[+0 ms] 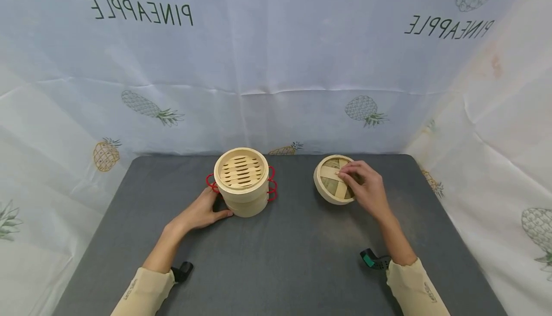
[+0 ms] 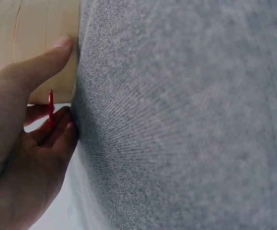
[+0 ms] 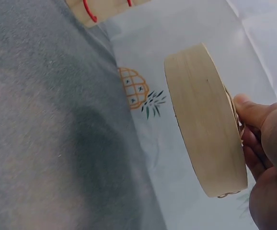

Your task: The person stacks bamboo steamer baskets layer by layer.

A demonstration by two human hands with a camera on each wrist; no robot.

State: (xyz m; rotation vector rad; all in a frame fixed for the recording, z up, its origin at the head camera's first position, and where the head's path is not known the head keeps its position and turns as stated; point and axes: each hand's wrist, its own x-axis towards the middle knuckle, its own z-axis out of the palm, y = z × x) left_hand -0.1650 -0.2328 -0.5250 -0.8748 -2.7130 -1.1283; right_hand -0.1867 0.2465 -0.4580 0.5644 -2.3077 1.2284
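A stack of bamboo steamer baskets (image 1: 247,201) stands on the left half of the table, its slatted top tier facing up. Red loop handles (image 1: 272,186) stick out from its sides. My left hand (image 1: 204,210) holds the stack low on its left side, thumb along the front of the wall and fingers behind, by a red loop (image 2: 51,108). To the right, my right hand (image 1: 366,189) pinches the small handle on top of the round bamboo steamer lid (image 1: 326,189). In the right wrist view the lid (image 3: 203,124) hangs tilted above the table, over its shadow.
The dark grey table (image 1: 276,263) ends at a white curtain (image 1: 276,48) printed with pineapples, which also runs along both sides. A black wrist device (image 1: 183,272) shows by the left sleeve, and another device (image 1: 374,260) with a green patch by the right sleeve.
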